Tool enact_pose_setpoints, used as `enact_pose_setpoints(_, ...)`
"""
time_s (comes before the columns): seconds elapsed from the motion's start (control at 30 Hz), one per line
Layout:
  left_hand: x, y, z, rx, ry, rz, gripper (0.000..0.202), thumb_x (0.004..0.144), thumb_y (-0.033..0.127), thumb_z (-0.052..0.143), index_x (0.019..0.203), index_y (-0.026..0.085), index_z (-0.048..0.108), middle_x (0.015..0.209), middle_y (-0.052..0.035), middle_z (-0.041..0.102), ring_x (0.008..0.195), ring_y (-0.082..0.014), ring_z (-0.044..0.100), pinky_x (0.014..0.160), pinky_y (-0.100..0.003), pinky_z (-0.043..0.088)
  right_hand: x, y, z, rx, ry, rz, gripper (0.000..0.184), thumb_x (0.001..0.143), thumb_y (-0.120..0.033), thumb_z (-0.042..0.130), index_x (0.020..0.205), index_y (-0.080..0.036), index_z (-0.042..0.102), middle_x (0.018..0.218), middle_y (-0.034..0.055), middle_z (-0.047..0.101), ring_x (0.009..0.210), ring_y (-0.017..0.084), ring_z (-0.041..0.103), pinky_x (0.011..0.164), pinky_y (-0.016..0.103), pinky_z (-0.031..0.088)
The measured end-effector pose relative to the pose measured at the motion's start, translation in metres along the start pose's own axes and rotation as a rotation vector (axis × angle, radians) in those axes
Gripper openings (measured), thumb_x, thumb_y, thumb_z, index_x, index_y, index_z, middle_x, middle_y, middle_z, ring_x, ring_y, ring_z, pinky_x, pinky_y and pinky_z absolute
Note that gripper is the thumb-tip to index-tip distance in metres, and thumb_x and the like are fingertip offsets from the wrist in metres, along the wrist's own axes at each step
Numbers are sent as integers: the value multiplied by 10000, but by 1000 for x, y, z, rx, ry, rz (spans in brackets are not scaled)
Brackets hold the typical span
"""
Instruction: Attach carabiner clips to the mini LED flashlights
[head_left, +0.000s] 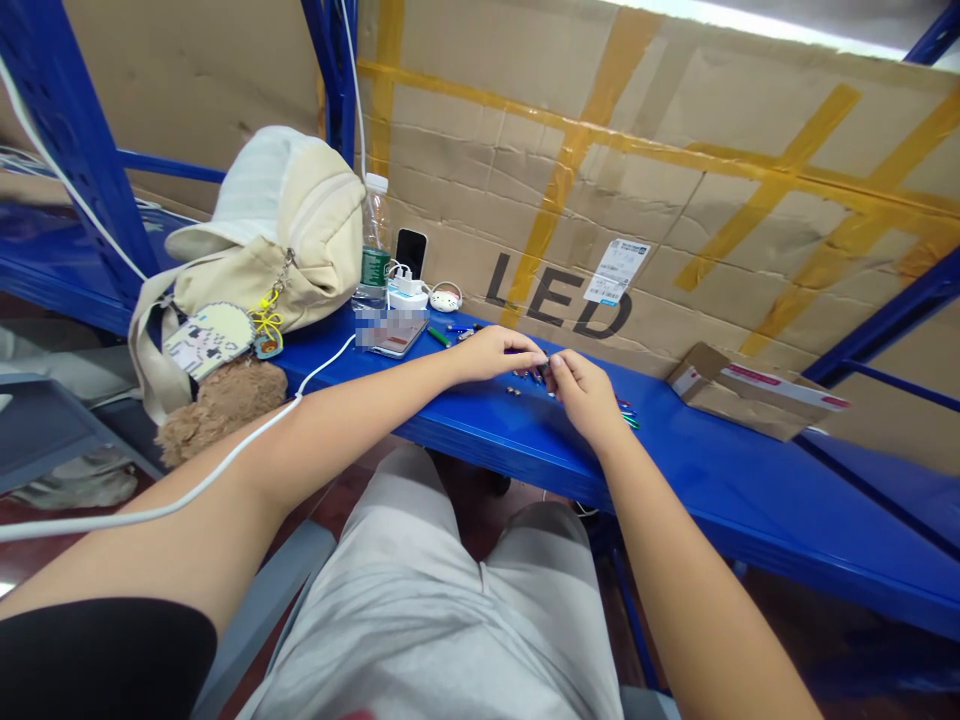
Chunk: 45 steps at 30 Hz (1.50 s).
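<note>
My left hand [493, 354] and my right hand [583, 392] meet fingertip to fingertip just above the blue shelf top [480, 415]. Between their pinched fingers is a small dark piece [546, 367], mostly covered and too small to name. Small metallic parts [513, 391] lie on the blue surface under the hands. To the left of my left hand are a green tube [439, 337] and several blue and dark slim pieces [460, 328]. Slim red, blue and green sticks [628, 415] stick out beyond my right wrist, partly hidden by it.
At left stand a cream backpack [315, 230] with a cap [247, 190], a plastic bottle [376, 235], a phone [411, 252], a charger [407, 292] and a flat device [397, 335]. A small cardboard box [757, 395] sits right. A white cable [225, 465] crosses my left arm.
</note>
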<state>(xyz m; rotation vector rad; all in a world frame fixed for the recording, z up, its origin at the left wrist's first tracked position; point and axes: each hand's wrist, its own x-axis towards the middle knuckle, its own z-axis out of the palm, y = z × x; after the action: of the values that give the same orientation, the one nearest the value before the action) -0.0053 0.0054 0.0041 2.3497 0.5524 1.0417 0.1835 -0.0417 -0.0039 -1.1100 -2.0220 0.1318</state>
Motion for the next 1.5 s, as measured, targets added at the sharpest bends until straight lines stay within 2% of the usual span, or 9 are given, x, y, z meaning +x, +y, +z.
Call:
enact_pose_setpoints(0.13,0,2,-2,-180,-58,-177,321,878,379,533,954,107,686,798,-48,681,712,-106,604,711,-252,463,0,-1,-2,-8,83,65,312,915,-365,406,654,-215,485,578,-18,536,573,142,507,597,278,369)
enact_pose_setpoints(0.23,-1,1,-4,-328,-12,-231,313,821,333,629,1045,117,661,814,-46,674,710,-100,591,664,-236,442,-1,-2,-3,10,101,98,319,916,-376,399,654,-217,487,585,-11,552,573,145,514,604,283,385)
enact_pose_setpoints(0.43,0,-3,0,-615,106,-286,356,743,401,713,951,116,665,760,-26,635,584,-59,510,530,-204,350,-4,-3,-1,33,-43,45,330,941,-421,339,736,-224,505,617,-5,566,545,145,523,596,286,414)
enact_pose_setpoints(0.57,0,-4,1,-589,120,-273,380,755,431,692,979,125,674,832,-43,662,633,-73,545,567,-213,382,-5,-4,0,-32,-115,16,316,945,-423,329,788,-222,515,634,0,593,559,152,546,630,291,424)
enact_pose_setpoints(0.7,0,-9,-2,-427,119,-160,325,789,354,659,1023,130,677,973,-67,701,867,-126,621,868,-295,445,-4,-4,-1,-94,-148,13,286,942,-385,328,791,-219,506,699,23,635,558,155,555,631,294,423)
enact_pose_setpoints(0.8,0,-13,-3,-331,72,-137,357,801,364,634,1068,129,665,1031,-76,700,953,-153,624,944,-322,427,-3,-2,-2,-146,-176,21,276,938,-352,326,772,-216,500,674,28,629,564,163,564,628,294,419)
enact_pose_setpoints(1.13,-2,-4,-3,-214,29,-253,323,802,315,630,1041,100,664,897,-47,693,809,-122,602,765,-253,441,-3,0,-1,-235,-224,1,287,932,-338,343,755,-212,529,680,33,645,618,175,584,631,286,403)
enact_pose_setpoints(1.3,-2,-2,-3,-317,8,-356,263,802,286,641,1019,142,679,861,-25,687,789,-114,594,653,-220,392,-4,-4,-1,-251,-243,-6,304,928,-345,360,720,-211,536,686,37,659,628,178,587,623,286,395)
enact_pose_setpoints(1.5,0,-11,-2,-578,-66,-593,286,727,409,721,784,135,665,713,-24,645,707,-109,594,585,-216,360,-7,-13,-4,-179,-231,8,342,909,-349,394,633,-206,535,604,17,632,584,157,571,619,278,393)
